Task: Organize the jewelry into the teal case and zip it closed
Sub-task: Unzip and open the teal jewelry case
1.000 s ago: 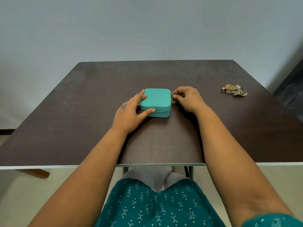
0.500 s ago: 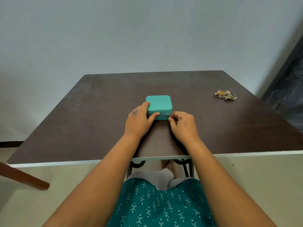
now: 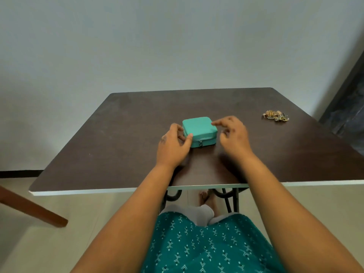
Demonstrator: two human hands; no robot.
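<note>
A small square teal case (image 3: pixel 199 129) lies with its lid down in the middle of the dark table (image 3: pixel 122 134). Its zip pull (image 3: pixel 200 143) hangs on the front side. My left hand (image 3: pixel 173 146) grips the case's left front corner, thumb on the front edge. My right hand (image 3: pixel 233 136) hovers just right of the case with its fingers spread and curled, index finger over the lid's right corner, holding nothing. A small heap of gold jewelry (image 3: pixel 275 116) lies far right on the table, apart from both hands.
A pale wall stands behind the table. A brown wooden leg (image 3: pixel 33 208) slants in at lower left. A dark panel (image 3: pixel 346 107) rises at the right. The table's white front edge (image 3: pixel 98 191) runs above my lap.
My right hand drew the zip pull from the case's right side round to the front, then let go and lifted to the right. My left hand kept its hold. The camera view tilted back.
</note>
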